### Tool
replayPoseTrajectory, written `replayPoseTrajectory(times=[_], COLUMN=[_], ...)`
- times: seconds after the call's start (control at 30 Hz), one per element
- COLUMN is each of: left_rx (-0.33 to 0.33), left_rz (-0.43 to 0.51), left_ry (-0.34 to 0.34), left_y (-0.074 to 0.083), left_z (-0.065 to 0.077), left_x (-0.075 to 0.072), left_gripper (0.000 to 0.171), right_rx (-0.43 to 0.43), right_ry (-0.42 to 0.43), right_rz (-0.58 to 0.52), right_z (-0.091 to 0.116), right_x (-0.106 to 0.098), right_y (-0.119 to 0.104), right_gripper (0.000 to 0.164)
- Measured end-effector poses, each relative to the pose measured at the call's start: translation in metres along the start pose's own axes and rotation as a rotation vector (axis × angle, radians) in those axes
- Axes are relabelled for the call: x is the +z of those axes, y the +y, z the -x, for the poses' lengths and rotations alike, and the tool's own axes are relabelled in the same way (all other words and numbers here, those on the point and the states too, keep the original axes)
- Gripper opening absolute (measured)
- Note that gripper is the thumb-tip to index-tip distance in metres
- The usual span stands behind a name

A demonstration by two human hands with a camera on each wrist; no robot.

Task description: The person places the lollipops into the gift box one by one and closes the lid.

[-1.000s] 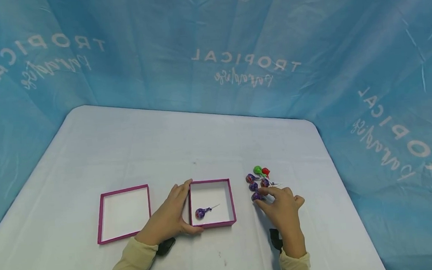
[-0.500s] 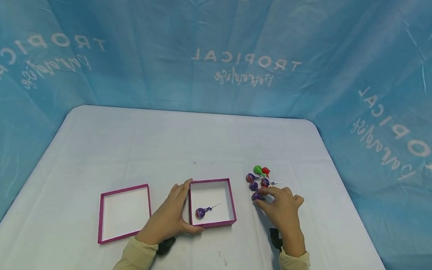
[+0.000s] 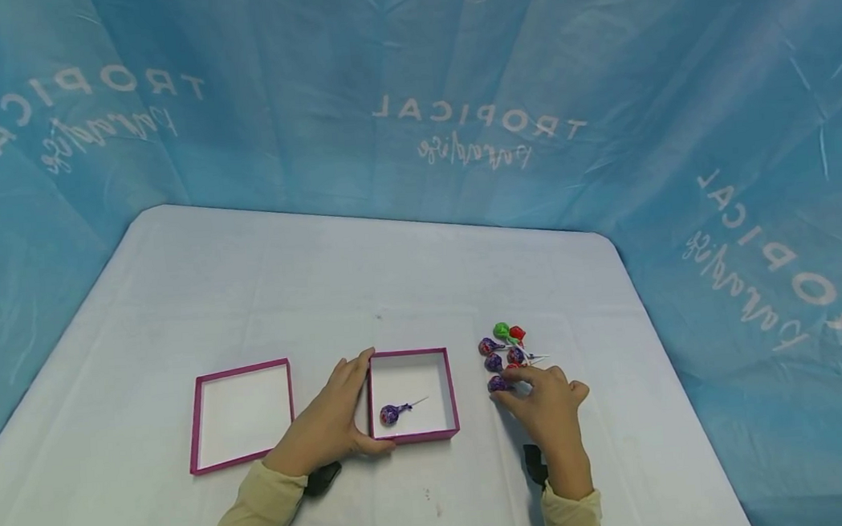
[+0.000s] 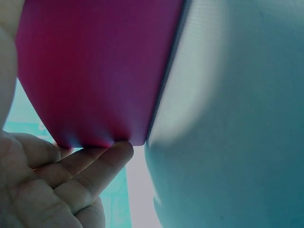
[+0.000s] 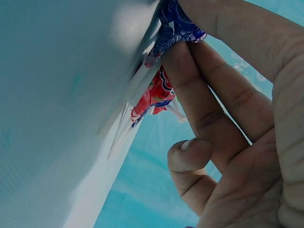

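My left hand (image 3: 331, 420) holds the left side of an open white box with a magenta rim (image 3: 453, 390), thumb at the front corner and fingers at the back one. In the left wrist view the fingertips touch the edge of the box's magenta wall (image 4: 99, 71). One purple-wrapped lollipop (image 3: 390, 414) lies inside, its stick pointing right. Right of the box, my right hand (image 3: 548, 406) pinches another purple lollipop (image 3: 497, 384) between thumb and fingers. The right wrist view shows its blue-purple wrapper (image 5: 178, 26) close over the cloth, with a red-wrapped lollipop (image 5: 154, 97) behind.
A second shallow tray with a magenta rim (image 3: 196, 425), likely the lid, lies left of my left hand. Beyond my right fingers are a green lollipop (image 3: 501, 330), a red lollipop (image 3: 517, 333) and several purple ones. White cloth (image 3: 363, 266) covers the table; blue printed curtains (image 3: 295, 102) surround it.
My right hand has shifted very slightly left with the purple lollipop, and a bit of red wrapper now shows just behind its fingers. The left hand and box have stayed put.
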State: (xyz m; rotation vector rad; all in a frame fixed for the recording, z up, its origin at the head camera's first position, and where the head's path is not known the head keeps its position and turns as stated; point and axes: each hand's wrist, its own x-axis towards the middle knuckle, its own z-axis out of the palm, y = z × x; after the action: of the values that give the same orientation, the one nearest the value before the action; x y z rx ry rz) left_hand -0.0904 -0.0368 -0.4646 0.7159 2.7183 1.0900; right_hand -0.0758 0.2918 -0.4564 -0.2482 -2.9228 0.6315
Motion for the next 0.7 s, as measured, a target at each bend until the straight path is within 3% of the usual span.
replayPoseTrajectory(times=[0.7], left_rx=[0.005], left_rz=[0.0], left_ry=[0.004], left_y=[0.001], left_z=[0.002], left_x=[-0.001], left_gripper=[0.134], right_rx=[-0.072], right_ry=[0.066], right_rz=[-0.025], right_z=[0.002], right_x=[-0.001], right_y=[-0.01], right_gripper=[0.029])
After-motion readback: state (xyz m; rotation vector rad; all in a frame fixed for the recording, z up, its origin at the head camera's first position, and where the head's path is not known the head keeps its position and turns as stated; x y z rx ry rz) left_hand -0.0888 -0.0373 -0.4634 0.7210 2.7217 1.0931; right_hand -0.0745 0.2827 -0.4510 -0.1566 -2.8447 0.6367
